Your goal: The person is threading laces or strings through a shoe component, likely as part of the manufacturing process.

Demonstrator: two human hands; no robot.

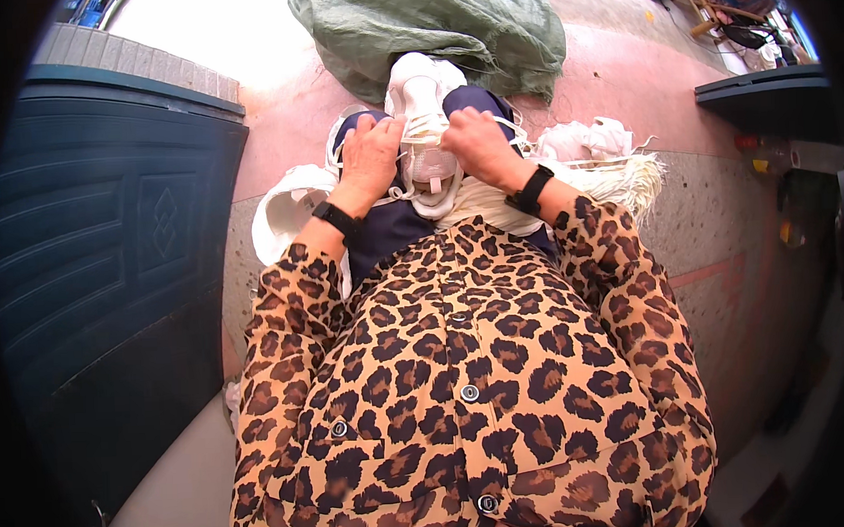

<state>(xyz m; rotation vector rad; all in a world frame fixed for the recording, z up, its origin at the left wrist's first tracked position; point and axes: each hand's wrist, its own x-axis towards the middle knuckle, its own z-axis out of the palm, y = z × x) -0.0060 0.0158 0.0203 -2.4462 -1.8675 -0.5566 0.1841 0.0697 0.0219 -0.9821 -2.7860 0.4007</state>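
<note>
Leopard-print buttoned shirt (463, 374), long sleeves, black wristbands (529, 191), navy trousers (393, 225)

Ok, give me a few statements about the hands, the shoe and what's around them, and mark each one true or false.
1. Both hands rest on a white lace-up sports shoe lying in the lap. True: left hand, right hand.
2. Only the left wrist wears a black band. False: each wrist has one, left black band and right black band.
3. A crumpled green mesh sack lies on the floor beyond the shoe. True.
4. The sleeves are plain blue. False: the leopard-print blouse has spotted tan sleeves.
5. A dark blue panelled door stands on the person's right. False: it is on the left.
</note>
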